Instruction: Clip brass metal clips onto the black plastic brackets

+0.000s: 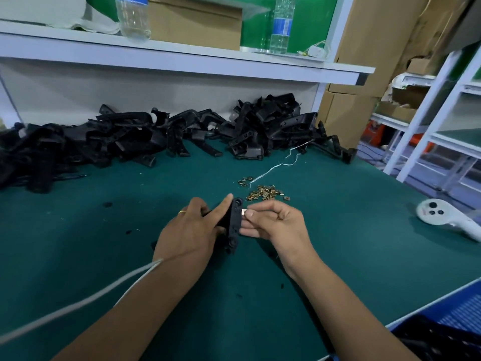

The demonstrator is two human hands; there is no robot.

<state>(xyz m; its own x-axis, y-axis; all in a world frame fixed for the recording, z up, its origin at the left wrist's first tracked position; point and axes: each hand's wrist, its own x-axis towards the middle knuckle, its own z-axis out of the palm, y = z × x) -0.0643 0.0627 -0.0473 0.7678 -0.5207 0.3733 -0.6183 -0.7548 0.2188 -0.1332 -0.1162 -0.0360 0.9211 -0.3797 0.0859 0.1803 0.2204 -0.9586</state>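
My left hand (191, 231) grips a black plastic bracket (232, 225) upright above the green mat, fingers wrapped round its left side. My right hand (276, 221) pinches a small brass clip (244, 212) between thumb and forefinger, pressed against the bracket's right edge near its top. More brass seems to sit in the curled fingers of that hand. A loose heap of brass clips (265, 193) lies on the mat just beyond my hands, with a smaller cluster (245, 181) behind it.
A long pile of black brackets (156, 136) runs along the back of the green mat (104, 230). A white controller (442, 214) lies at the right. A blue bin (447, 327) sits at the lower right. A white shelf (182, 58) with bottles and a box overhangs the back.
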